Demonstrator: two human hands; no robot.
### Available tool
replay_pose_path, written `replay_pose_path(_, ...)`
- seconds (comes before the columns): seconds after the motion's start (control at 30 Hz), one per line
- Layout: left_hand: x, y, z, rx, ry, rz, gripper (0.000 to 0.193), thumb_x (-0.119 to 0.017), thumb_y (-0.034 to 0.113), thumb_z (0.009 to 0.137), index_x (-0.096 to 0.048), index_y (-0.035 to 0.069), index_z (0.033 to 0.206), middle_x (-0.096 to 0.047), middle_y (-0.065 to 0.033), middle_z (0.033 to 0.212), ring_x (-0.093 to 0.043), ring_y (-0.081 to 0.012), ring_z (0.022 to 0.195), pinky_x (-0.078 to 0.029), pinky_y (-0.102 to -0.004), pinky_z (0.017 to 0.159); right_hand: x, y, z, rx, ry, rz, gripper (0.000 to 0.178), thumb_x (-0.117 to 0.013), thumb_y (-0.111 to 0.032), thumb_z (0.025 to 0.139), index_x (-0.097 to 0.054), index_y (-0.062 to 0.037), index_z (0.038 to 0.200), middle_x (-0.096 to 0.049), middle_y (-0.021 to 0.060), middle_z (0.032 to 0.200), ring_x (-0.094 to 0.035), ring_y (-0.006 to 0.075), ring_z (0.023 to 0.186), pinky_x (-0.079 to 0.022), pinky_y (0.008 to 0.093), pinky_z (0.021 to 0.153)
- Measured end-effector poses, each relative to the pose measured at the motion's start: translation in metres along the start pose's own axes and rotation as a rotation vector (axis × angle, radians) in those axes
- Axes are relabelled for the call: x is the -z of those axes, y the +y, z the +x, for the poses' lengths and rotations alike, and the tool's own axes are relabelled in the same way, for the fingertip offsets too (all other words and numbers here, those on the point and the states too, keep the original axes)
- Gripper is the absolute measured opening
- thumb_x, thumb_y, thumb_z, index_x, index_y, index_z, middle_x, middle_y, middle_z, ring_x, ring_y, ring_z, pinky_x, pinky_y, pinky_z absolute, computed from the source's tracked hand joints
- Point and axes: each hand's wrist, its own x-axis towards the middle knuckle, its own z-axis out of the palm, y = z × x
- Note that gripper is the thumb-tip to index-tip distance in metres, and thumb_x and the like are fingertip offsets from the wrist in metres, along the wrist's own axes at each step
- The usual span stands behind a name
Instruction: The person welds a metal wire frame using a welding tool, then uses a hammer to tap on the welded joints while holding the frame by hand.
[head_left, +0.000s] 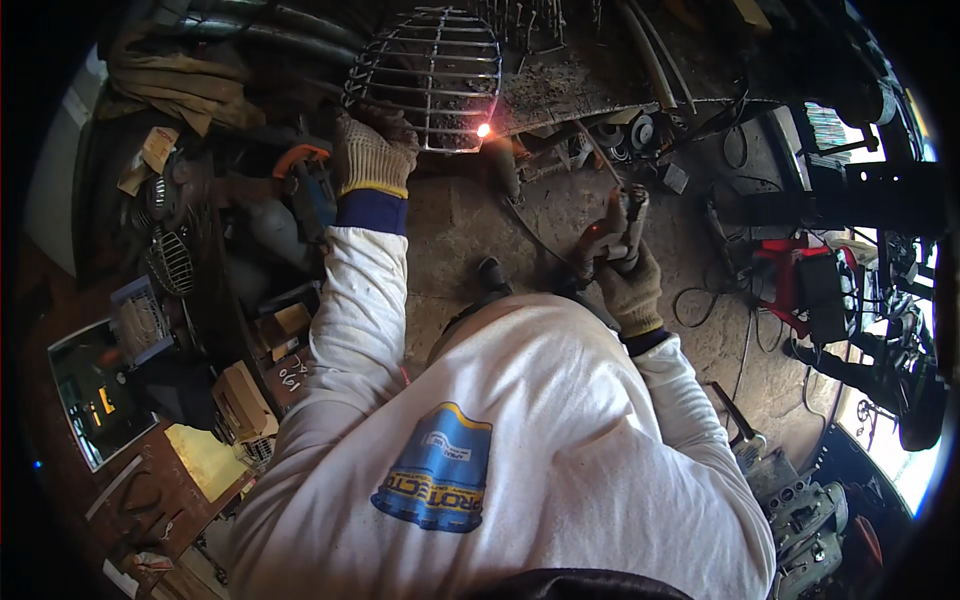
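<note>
My left hand [372, 158], in a knitted work glove, is closed on the lower left edge of a rounded metal wire grille [432, 80], which rests at the edge of the workbench [560, 105]. At the grille's lower right corner a small spot [484, 130] glows bright pinkish white. My right hand [632, 288], also gloved, is held lower and to the right, apart from the grille. Its fingers are wrapped round a welding electrode holder [603, 240], partly hidden by the glove. A thin rod [598, 152] reaches from it up toward the bench edge.
An angle grinder [312, 185] with an orange guard lies to my left, near more wire grilles [170, 262] and a cardboard box [243, 400]. Cables [697, 305] loop over the floor at right. A red machine [785, 285] and metal engine-like parts [810, 530] stand further right.
</note>
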Motion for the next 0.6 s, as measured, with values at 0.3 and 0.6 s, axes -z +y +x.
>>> replay_pose_path(0.3,-0.031,0.007,-0.038,-0.011,0.137,0.014,0.031,-0.051,0.041,0.100,-0.069,0.015,0.104,-0.072,-0.0007,0.091,-0.068,-0.0172,0.074,-0.059,-0.0344,0.068,0.032,0.013,0.006,-0.039,0.056,-0.081,0.036,-0.067,-0.007,0.073,-0.064,0.0000,0.109,-0.071,0.0088,0.094,-0.068,0.0163,0.086,-0.053,0.0302,0.077)
replay_pose_path(0.6,0.003,0.017,-0.019,0.194,-0.380,-0.094,0.029,-0.055,0.041,0.097,-0.069,0.018,0.106,-0.072,0.0004,0.096,-0.069,-0.0196,0.077,-0.059,-0.0368,0.067,0.049,0.004,0.018,-0.030,0.086,0.048,0.034,-0.063,-0.008,0.080,-0.060,-0.0001,0.113,-0.067,0.0053,0.096,-0.064,0.0131,0.082,-0.052,0.0275,0.075)
